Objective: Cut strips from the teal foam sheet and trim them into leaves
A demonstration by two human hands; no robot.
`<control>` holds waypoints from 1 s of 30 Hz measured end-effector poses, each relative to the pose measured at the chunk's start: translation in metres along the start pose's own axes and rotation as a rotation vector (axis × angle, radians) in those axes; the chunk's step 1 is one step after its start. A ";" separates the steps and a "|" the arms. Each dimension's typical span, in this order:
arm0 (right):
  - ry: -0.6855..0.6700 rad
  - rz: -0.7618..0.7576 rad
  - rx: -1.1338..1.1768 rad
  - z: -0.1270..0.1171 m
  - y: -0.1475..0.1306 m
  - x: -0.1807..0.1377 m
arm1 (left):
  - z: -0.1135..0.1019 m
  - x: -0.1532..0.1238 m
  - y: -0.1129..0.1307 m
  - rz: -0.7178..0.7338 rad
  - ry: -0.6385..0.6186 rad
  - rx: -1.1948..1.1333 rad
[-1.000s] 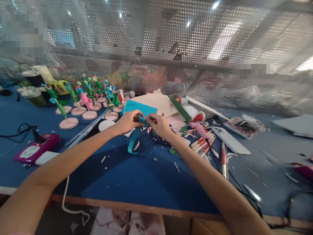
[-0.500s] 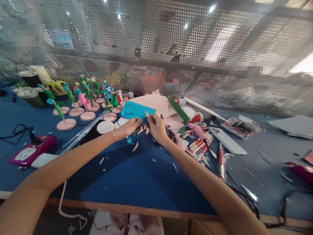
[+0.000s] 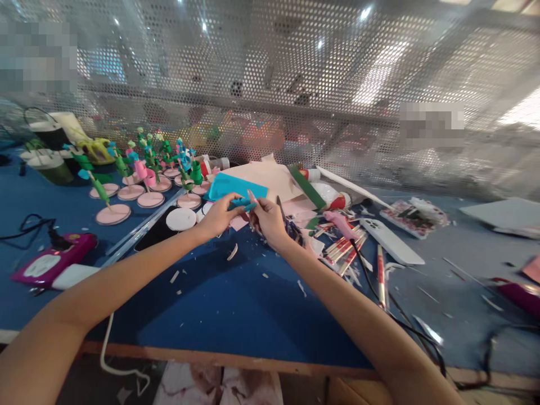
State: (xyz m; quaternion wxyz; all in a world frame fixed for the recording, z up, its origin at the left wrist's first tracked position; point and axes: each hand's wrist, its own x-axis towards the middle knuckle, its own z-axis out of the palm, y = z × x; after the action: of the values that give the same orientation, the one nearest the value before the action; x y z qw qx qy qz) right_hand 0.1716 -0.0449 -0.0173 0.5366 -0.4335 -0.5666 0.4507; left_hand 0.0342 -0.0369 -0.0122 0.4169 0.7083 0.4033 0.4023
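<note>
Before us a blue worktop (image 3: 236, 304) spreads wide. Over it our two bare forearms (image 3: 333, 287) slant inward from the lower corners, the left bent at the elbow, the right nearly straight, converging near the middle. Beyond our fingers lies pale pink paper (image 3: 280, 177), with a bright blue sheet (image 3: 236, 185) in front of it. Our left hand (image 3: 219, 216) and right hand (image 3: 269, 222) face each other, the right thumb pointing upward. A white disc (image 3: 181, 219) lies near the left wrist. Each hand's grip is narrow, fingertips pinching a small blue strip (image 3: 248, 206) between the hands.
</note>
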 end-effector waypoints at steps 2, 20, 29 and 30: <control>0.010 -0.010 -0.003 0.000 -0.001 0.000 | 0.001 0.001 -0.003 -0.025 0.000 -0.019; -0.041 -0.087 0.164 0.007 0.000 -0.005 | 0.004 0.003 -0.008 0.041 0.050 -0.078; -0.024 -0.056 0.065 0.005 0.000 -0.003 | 0.010 0.000 -0.008 0.087 0.110 -0.147; -0.032 -0.071 0.060 0.005 0.000 -0.003 | 0.009 0.001 -0.009 0.071 0.076 -0.138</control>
State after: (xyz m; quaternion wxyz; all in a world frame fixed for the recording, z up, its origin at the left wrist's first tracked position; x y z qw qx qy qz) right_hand 0.1669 -0.0483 -0.0185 0.5561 -0.3894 -0.5763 0.4550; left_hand 0.0408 -0.0361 -0.0231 0.4348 0.6759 0.3647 0.4703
